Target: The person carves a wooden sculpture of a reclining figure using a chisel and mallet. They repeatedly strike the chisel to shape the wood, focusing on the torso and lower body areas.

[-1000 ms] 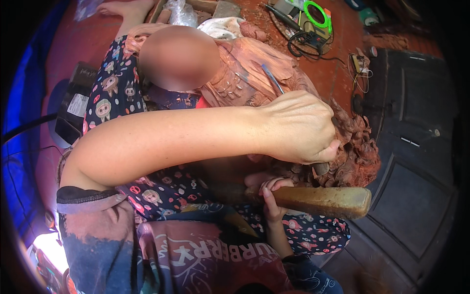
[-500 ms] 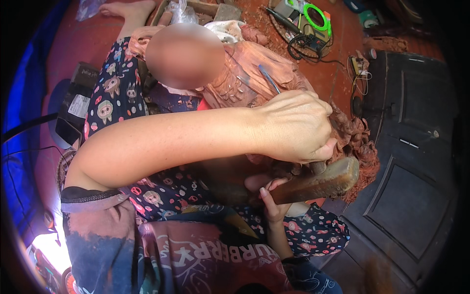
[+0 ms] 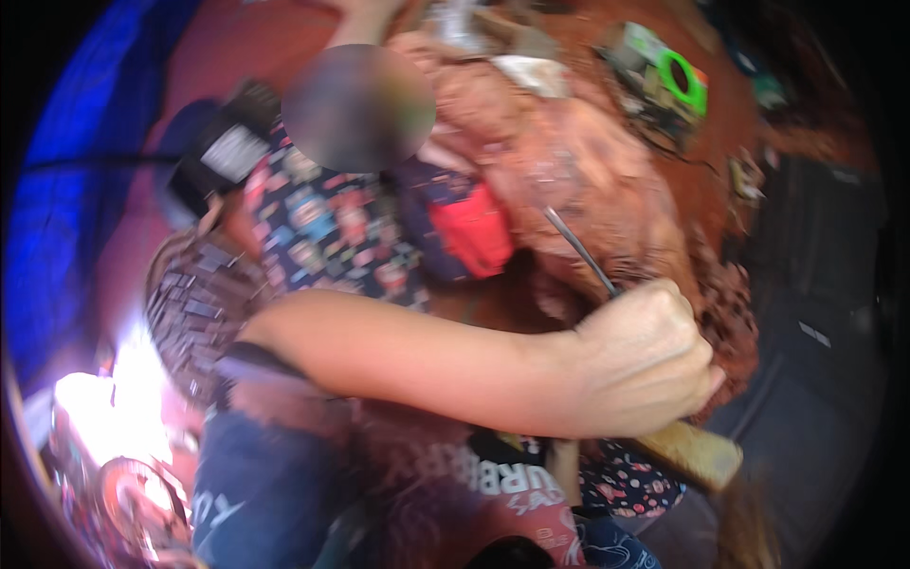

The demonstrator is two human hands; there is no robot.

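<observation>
My left hand (image 3: 654,365) is closed around a slim metal chisel (image 3: 580,248). The chisel's shaft sticks out of the fist toward the upper left, over a large reddish-brown wood carving (image 3: 597,161). Beneath that hand shows the pale end of a wooden mallet (image 3: 697,453). My left forearm covers my right hand and the mallet's handle; only a strip of my right forearm (image 3: 565,465) is visible below. Half a second ago, the right hand's fingers were round the mallet. Motion blurs the picture, and where the chisel's tip touches cannot be made out.
Reddish carved lumps (image 3: 730,327) lie beside a dark panelled wooden surface (image 3: 815,379) at right. A bright green ring (image 3: 678,81) sits among gear on the red floor at the far right. At left are a woven basket (image 3: 204,303) and a black box (image 3: 223,152).
My view has swung, so the scene sits further right and is blurred. My left hand, still on the chisel, now appears lower and further right. The right hand has gone behind my left forearm.
</observation>
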